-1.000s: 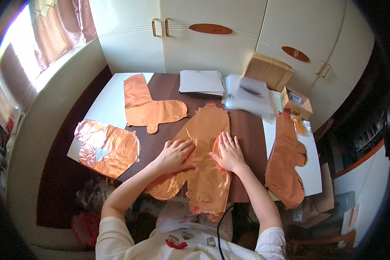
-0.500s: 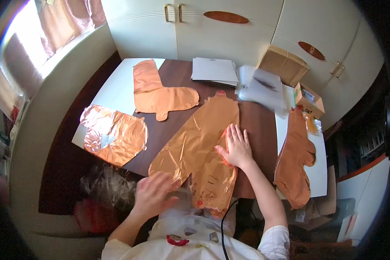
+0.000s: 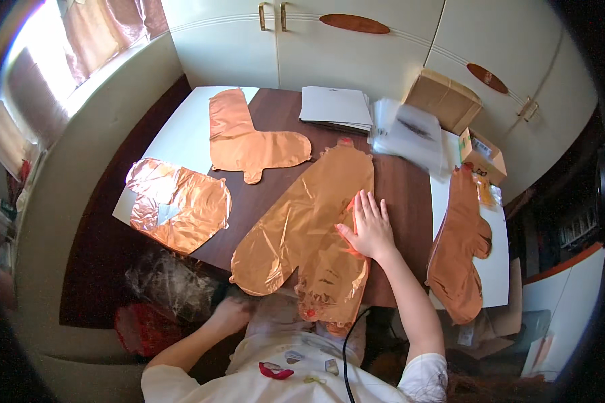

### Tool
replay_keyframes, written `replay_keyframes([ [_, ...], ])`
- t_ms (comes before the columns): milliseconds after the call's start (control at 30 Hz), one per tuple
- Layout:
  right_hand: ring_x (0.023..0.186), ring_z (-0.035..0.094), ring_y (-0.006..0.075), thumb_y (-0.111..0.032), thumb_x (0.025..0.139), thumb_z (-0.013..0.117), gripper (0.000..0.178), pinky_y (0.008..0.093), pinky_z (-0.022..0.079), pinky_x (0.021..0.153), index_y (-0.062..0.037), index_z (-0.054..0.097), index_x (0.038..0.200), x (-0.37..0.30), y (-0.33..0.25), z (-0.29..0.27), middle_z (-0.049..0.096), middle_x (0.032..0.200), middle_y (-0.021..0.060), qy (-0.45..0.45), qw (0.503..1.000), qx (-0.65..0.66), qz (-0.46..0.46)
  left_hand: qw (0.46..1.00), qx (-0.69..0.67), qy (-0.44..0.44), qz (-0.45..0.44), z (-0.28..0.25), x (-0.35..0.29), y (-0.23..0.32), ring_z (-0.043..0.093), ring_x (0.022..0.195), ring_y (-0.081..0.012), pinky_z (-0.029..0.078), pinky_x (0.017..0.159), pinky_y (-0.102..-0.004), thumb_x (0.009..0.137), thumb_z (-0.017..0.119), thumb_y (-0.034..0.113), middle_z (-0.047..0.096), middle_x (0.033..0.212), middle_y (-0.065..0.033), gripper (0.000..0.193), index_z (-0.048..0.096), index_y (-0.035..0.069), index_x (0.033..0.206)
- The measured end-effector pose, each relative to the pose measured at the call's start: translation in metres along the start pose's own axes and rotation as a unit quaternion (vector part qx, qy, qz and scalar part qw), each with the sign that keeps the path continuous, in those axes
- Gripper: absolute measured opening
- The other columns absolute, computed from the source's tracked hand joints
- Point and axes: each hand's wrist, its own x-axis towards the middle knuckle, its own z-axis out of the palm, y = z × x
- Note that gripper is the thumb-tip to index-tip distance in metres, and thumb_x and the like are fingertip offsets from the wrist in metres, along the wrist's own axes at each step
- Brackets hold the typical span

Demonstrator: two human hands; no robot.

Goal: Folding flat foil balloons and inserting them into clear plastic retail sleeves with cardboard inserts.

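Observation:
My right hand [image 3: 372, 227] lies flat with fingers spread on the right edge of a large copper-coloured foil balloon [image 3: 286, 218]. That balloon is deflated, forked toward me, and its lower end overhangs the table's front edge. A patch of orange-red shows beside my right palm. Below the table's front edge, my left hand [image 3: 232, 314] is blurred by motion and its fingers cannot be made out. It is near a heap of clear plastic wrapping [image 3: 175, 285]. A flat L-shaped foil balloon [image 3: 252, 144] and a shiny, crinkled foil balloon [image 3: 179, 205] lie at the left.
Another foil balloon [image 3: 460, 248] lies on the table's right side. At the back are a stack of white sheets [image 3: 335, 107], clear plastic sleeves [image 3: 407, 138], a cardboard box [image 3: 442, 99] and a small open box [image 3: 482, 156]. A black cable [image 3: 345, 363] runs down my front.
My left hand has moved down and slightly left, from the large balloon's lower left to below the table edge. My right hand stays flat on the balloon.

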Motion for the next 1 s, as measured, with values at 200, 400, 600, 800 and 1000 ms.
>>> replay_keyframes([
  [200, 0.137, 0.020, 0.0316, -0.060, 0.086, 0.040, 0.086, 0.0484, 0.012, 0.112, 0.0052, 0.022, 0.140, -0.001, -0.001, 0.001, 0.024, 0.146, 0.0207, 0.006, 1.000, -0.006, 0.001, 0.701, -0.659, 0.098, -0.254, -0.033, 0.011, 0.006, 0.063, 0.079, -0.0150, 0.048, 0.064, -0.0262, 0.094, 0.049, 0.022, 0.066, 0.095, -0.0084, 0.025, 0.060, 0.002, 0.104],
  [400, 0.137, 0.019, 0.0327, -0.060, 0.087, 0.040, 0.085, 0.0491, 0.012, 0.111, 0.0064, 0.025, 0.138, -0.002, 0.002, 0.002, 0.025, 0.146, 0.0215, 0.016, 1.000, 0.000, -0.005, 0.663, -0.656, 0.249, -0.262, -0.101, 0.048, 0.028, 0.054, 0.061, -0.0114, 0.043, 0.059, -0.0246, 0.087, 0.057, 0.008, 0.061, 0.083, -0.0063, 0.009, 0.063, 0.001, 0.084],
  [600, 0.139, 0.015, 0.0325, -0.057, 0.088, 0.040, 0.082, 0.0503, 0.011, 0.111, 0.0021, 0.021, 0.141, 0.001, -0.005, -0.007, 0.021, 0.148, 0.0195, 0.009, 1.000, -0.018, -0.015, 0.856, -0.371, 0.338, 0.123, -0.127, 0.107, 0.036, 0.036, 0.127, -0.0398, 0.031, 0.099, -0.0526, 0.066, 0.068, 0.014, 0.044, 0.129, -0.0191, 0.012, 0.061, 0.005, 0.068],
  [800, 0.140, 0.009, 0.0323, -0.002, 0.085, 0.043, 0.077, 0.0523, 0.005, 0.112, -0.0218, 0.003, 0.147, -0.005, 0.009, 0.006, 0.003, 0.153, 0.0113, 0.086, 0.992, -0.019, -0.090, 0.940, -0.250, 0.126, 0.192, -0.131, 0.148, 0.061, 0.034, 0.130, -0.0331, 0.019, 0.098, -0.0680, 0.078, 0.065, 0.025, 0.047, 0.130, -0.0117, 0.019, 0.063, 0.007, 0.076],
  [1000, 0.133, 0.028, 0.0312, -0.001, 0.069, 0.064, 0.075, 0.0502, 0.021, 0.109, -0.0358, 0.044, 0.132, -0.006, 0.003, -0.013, 0.027, 0.147, 0.0067, 0.055, 0.980, 0.028, -0.189, 0.945, -0.245, 0.094, 0.193, -0.128, 0.153, 0.053, 0.029, 0.133, -0.0345, 0.017, 0.103, -0.0651, 0.080, 0.064, 0.026, 0.044, 0.132, -0.0131, 0.019, 0.064, 0.008, 0.086],
])
